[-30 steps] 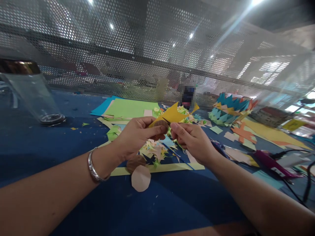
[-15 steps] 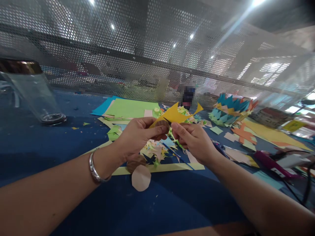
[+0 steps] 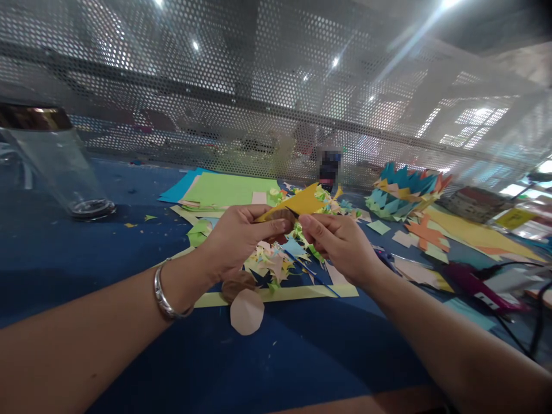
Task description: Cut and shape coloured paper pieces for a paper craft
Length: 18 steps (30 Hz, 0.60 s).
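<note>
My left hand (image 3: 252, 233) pinches a piece of yellow paper (image 3: 304, 201) together with a brown round piece (image 3: 280, 214) between thumb and fingers. My right hand (image 3: 334, 238) is closed beside it, thumb on top. A short dark blade tip, apparently of small scissors (image 3: 293, 211), sticks out from the right fingers against the yellow paper; the rest is hidden in the hand. On the table below the left hand, a pale pink paper circle (image 3: 247, 313) overlaps another brown round piece (image 3: 237, 284).
Paper scraps (image 3: 276, 264) pile up under my hands, with a thin blue stick (image 3: 317, 276) among them. Green sheets (image 3: 233, 188) lie behind. A clear jar (image 3: 64, 167) is at left. A folded-paper ring (image 3: 401, 192) and a magenta device with cables (image 3: 478, 290) are at right.
The yellow paper has become smaller: its curved right-hand strip no longer extends from it, and a yellow bit shows lower behind. Both hands stay almost in place.
</note>
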### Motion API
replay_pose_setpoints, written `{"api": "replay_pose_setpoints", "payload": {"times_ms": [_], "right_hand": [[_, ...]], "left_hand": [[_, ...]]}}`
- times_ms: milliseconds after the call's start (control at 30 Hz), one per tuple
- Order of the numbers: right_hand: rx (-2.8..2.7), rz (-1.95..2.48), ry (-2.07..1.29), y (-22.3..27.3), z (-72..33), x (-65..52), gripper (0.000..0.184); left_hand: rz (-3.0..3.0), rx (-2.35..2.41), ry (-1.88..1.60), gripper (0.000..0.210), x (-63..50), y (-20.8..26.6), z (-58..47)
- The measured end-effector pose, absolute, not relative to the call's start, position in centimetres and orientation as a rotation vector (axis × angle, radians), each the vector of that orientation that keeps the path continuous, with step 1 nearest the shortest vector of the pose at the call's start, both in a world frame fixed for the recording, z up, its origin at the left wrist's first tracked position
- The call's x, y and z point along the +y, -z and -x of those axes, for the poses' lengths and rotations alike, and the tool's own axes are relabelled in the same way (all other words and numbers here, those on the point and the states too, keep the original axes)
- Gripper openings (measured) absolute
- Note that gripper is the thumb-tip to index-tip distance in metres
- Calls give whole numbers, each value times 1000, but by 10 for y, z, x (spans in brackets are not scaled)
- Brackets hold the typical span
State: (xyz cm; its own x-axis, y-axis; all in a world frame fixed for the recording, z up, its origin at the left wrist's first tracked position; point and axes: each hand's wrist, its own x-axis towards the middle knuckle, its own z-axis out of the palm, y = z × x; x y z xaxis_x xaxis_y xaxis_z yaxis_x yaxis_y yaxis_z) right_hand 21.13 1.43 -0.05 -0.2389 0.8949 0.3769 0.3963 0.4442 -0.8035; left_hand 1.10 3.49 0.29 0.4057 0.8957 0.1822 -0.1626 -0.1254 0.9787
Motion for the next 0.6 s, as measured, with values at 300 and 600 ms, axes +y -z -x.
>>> {"api": "replay_pose_setpoints", "payload": {"times_ms": [300, 600], "right_hand": [[-1816, 1107, -704, 1, -212, 16, 54], [-1790, 1129, -681, 2, -212, 16, 55]], "left_hand": [[-1421, 682, -1079, 17, 37, -3, -9], [-1445, 643, -1076, 13, 42, 0, -8]]}}
